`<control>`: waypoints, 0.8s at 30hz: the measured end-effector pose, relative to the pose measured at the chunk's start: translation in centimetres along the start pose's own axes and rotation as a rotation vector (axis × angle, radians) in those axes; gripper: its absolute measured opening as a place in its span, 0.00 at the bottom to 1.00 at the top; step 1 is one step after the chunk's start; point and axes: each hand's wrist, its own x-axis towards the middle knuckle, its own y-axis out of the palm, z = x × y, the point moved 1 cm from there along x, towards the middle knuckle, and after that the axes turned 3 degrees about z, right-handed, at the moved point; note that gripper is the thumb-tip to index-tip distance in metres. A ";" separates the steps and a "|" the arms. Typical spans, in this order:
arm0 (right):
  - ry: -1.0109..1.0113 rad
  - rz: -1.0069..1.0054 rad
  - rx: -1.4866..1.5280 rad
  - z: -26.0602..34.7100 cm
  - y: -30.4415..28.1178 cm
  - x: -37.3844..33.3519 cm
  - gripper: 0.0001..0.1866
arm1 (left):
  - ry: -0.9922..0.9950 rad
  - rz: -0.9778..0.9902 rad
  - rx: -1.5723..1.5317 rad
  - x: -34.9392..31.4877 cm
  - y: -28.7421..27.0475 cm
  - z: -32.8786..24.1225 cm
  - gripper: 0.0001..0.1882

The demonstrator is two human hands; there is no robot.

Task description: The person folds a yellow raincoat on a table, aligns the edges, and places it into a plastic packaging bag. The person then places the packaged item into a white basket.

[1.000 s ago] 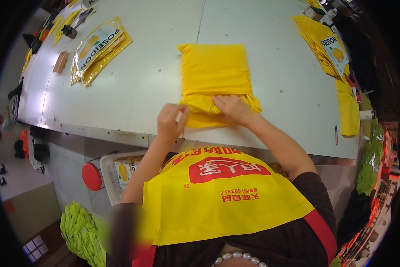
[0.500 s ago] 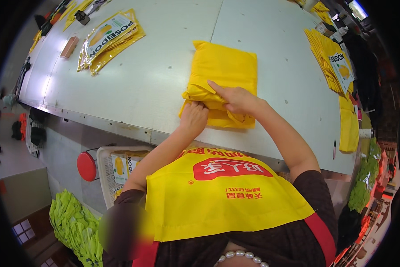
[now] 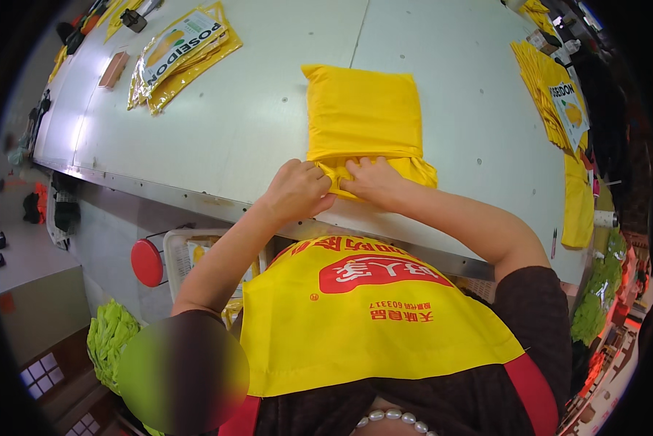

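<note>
On the table in front of me lies a yellow garment [image 3: 363, 109], folded into a puffy, roughly square bundle. Its near edge is gathered under a loose flap. My left hand [image 3: 297, 190] is closed at the near left corner, fingers curled on the yellow fabric. Beside it, my right hand [image 3: 374, 180] has its fingers bent into the near fold, gripping the cloth. The fingertips of both hands are partly hidden by the fabric.
Flat printed clear-and-yellow packages [image 3: 174, 54] lie at the table's far left, near a small brown box [image 3: 114, 70]. A fanned stack of yellow packages [image 3: 548, 94] sits at right. Below the table edge are a red stool [image 3: 146, 262] and a pale basket [image 3: 172, 254].
Both hands have shifted to the bundle's near edge. My right hand has come down off the top, and my left has moved out from under the flap to the left corner.
</note>
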 end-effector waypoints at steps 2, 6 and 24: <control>-0.025 -0.008 0.105 -0.3 0.0 1.0 0.12 | 0.006 0.008 -0.040 0.6 -0.1 0.0 0.11; -0.094 0.171 0.343 -2.4 -2.2 2.8 0.16 | -0.084 0.317 -0.112 1.6 1.9 -2.1 0.13; 0.091 -0.111 1.309 -7.1 -4.6 -2.7 0.31 | -0.267 -0.059 -0.395 6.3 6.3 -8.6 0.07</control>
